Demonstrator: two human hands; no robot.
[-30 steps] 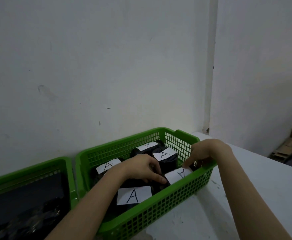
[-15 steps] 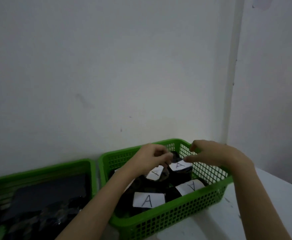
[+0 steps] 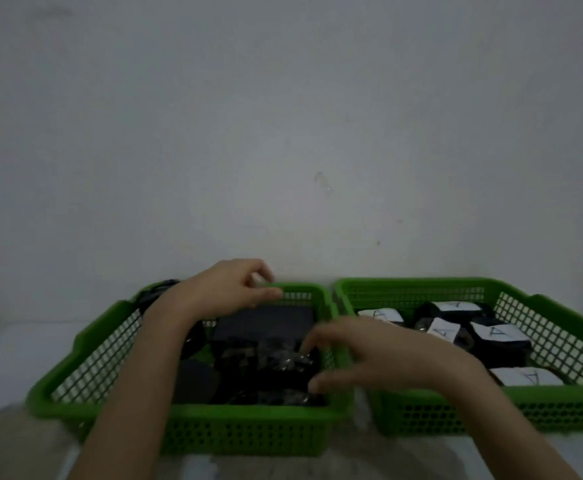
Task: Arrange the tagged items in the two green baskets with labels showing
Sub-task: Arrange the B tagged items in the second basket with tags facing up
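A plain, pale grey wall (image 3: 283,116) is seen filling the upper part of the view, marked by a few small scuffs (image 3: 321,180). A white tabletop (image 3: 3,358) is met at its base. Dim, even lighting is observed throughout.

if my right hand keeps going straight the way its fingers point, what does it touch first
Most likely the crinkly black packets in the left basket. The right hand hovers over its right side, fingers spread, pointing left and slightly down toward them. Depth is unclear, so height above them is uncertain.
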